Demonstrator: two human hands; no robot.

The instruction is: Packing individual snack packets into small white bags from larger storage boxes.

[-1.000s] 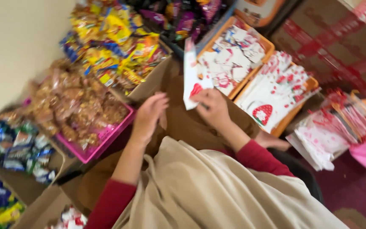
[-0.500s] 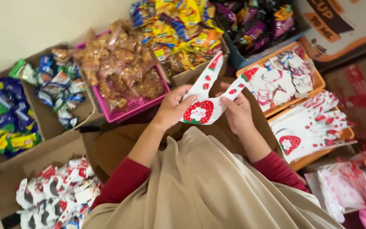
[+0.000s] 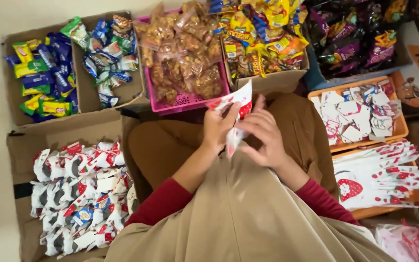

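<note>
Both my hands hold one white plastic bag with red strawberry prints [image 3: 236,103] over my lap. My left hand [image 3: 217,128] pinches its left side and my right hand [image 3: 263,136] grips its right side, fingers curled around the lower part. The bag stands upright between them, partly hidden by my fingers. I wear red sleeves and a beige cloth over brown trousers.
A pink basket of brown snack packets [image 3: 186,58] lies just beyond my hands. Cardboard boxes hold blue and green sweets [image 3: 49,68], yellow packets [image 3: 263,34] and filled strawberry bags [image 3: 81,194]. Orange trays at right hold paper tags [image 3: 360,114] and flat strawberry bags [image 3: 381,174].
The view has swung left and levelled. The bag, held wide open between my hands half a second ago, is now drawn together and upright, with both hands closer in front of me.
</note>
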